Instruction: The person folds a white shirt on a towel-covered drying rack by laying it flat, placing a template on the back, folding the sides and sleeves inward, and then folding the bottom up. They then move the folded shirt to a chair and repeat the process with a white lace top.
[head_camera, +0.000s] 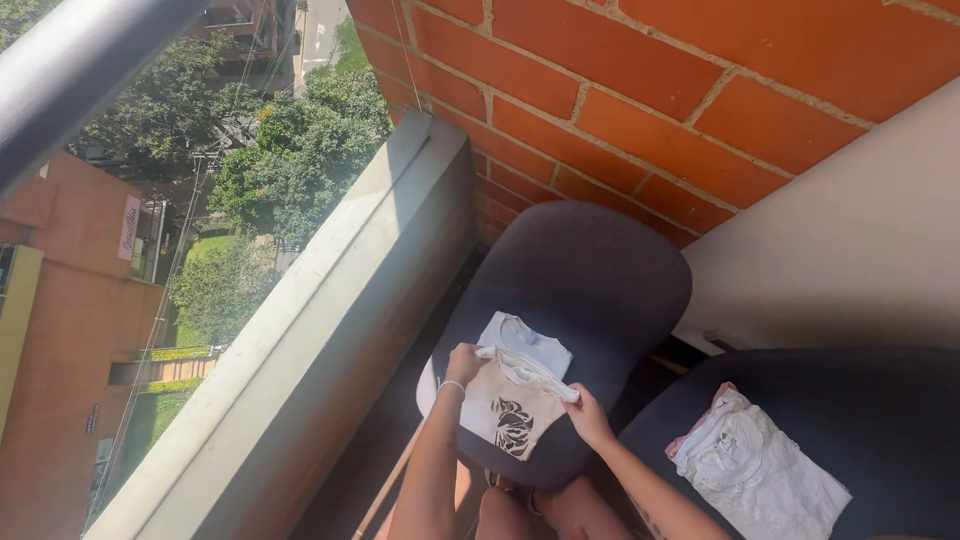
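Pinching the shirt's (512, 405) top edge, the left hand (463, 362) grips one corner and the right hand (585, 412) grips the other, fingers closed on cloth. The edge runs diagonally between the 2 hands, down toward the right. The shirt lies on the chair (590, 290), over a white garment (527, 340).

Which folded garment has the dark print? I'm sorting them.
The cream top held by both hands, left hand and right hand; the white ones are plain.
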